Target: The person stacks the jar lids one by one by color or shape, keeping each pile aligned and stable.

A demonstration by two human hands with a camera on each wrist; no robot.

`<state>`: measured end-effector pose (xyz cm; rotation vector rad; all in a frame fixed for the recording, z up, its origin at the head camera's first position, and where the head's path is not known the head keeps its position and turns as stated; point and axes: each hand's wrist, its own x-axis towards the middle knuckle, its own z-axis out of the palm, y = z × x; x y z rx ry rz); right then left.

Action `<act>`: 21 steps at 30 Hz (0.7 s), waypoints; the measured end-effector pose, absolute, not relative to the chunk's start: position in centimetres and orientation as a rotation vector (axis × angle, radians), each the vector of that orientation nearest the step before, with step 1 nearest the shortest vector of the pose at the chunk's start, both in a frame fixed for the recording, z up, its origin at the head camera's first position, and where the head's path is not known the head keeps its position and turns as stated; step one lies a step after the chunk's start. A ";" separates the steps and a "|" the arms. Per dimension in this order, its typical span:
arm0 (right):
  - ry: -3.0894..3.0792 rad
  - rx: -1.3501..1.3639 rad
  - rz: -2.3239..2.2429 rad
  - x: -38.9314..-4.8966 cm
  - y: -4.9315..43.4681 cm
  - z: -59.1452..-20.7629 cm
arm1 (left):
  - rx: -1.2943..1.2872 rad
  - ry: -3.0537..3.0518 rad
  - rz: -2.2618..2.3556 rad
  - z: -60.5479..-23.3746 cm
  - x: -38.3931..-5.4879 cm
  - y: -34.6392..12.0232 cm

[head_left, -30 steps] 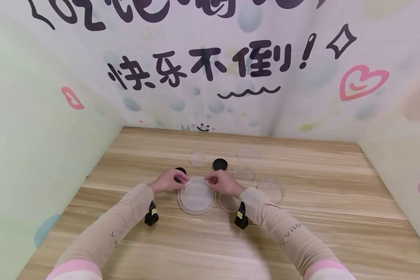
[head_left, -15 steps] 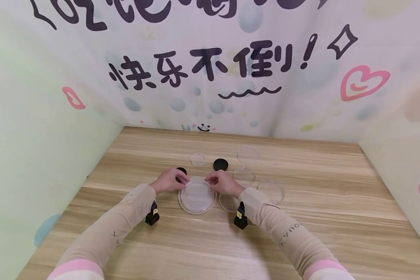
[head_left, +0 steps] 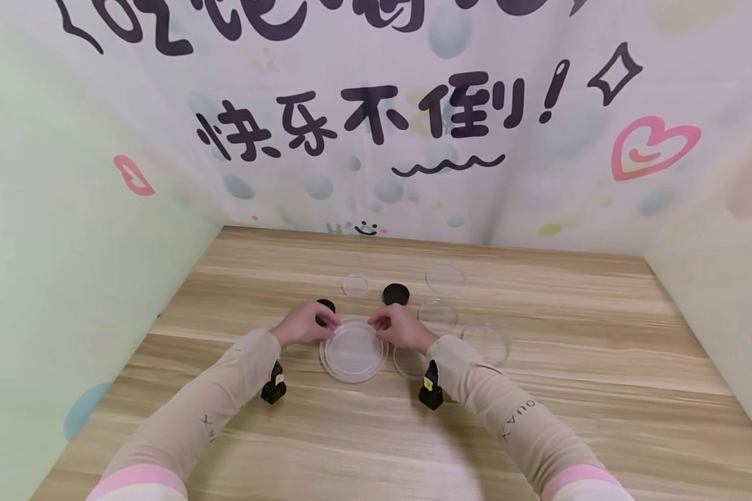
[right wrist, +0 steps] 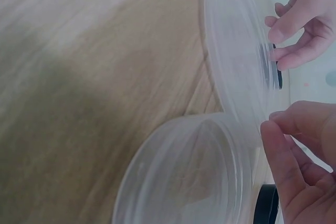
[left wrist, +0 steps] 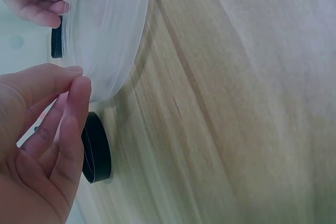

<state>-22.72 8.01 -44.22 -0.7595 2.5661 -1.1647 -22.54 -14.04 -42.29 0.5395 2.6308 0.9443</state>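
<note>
In the head view a stack of clear round plastic lids (head_left: 354, 353) lies on the table, the upper one smaller than the lower. My left hand (head_left: 303, 322) pinches the far-left rim of the upper lid between thumb and forefinger. At the far-right rim my right hand (head_left: 404, 325) pinches likewise, its other fingers curled in. Both wrist views show fingertips right at the edge of the clear lids (left wrist: 113, 30). Behind my left fingers a black round lid (left wrist: 97, 148) is partly hidden. Beside the stack, a separate clear lid (right wrist: 184, 177) lies below my right wrist.
Another black lid (head_left: 396, 294) lies just beyond my right hand. A small clear disc (head_left: 355, 285) sits behind the stack. To the right are several clear lids, among them a far one (head_left: 446, 278) and a near one (head_left: 485, 344). A printed cloth wall (head_left: 376, 188) borders the table's back.
</note>
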 end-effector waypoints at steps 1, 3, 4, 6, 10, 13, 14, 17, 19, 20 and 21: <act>2.565 -0.757 -1.163 -22.7 8.0 -44.2 | 0.542 2.633 0.945 -42.3 -22.6 -14.0; 2.563 -0.760 -1.161 -22.7 8.1 -44.1 | 0.546 2.639 0.948 -42.4 -22.6 -14.0; 2.563 -0.762 -1.161 -22.6 8.1 -44.1 | 0.549 2.642 0.952 -42.5 -22.6 -13.9; 2.561 -0.761 -1.165 -22.6 8.2 -44.0 | 0.551 2.650 0.957 -42.5 -22.5 -13.9; 2.560 -0.759 -1.186 -22.5 8.3 -44.0 | 0.562 2.675 0.961 -42.5 -22.4 -13.7; 2.562 -0.757 -1.198 -22.5 8.3 -44.0 | 0.558 2.677 0.980 -42.5 -22.4 -13.6; 2.560 -0.752 -1.203 -22.5 8.3 -43.9 | 0.554 2.676 0.988 -42.5 -22.4 -13.6; 2.562 -0.743 -1.211 -22.4 8.3 -43.8 | 0.562 2.677 1.011 -42.6 -22.4 -13.6; 2.566 -0.738 -1.217 -22.4 8.2 -43.8 | 0.567 2.680 1.024 -42.7 -22.4 -13.6; 2.568 -0.737 -1.220 -22.3 8.2 -43.7 | 0.566 2.684 1.029 -42.7 -22.4 -13.6; 2.571 -0.743 -1.224 -22.3 8.2 -43.6 | 0.559 2.684 1.037 -42.7 -22.4 -13.5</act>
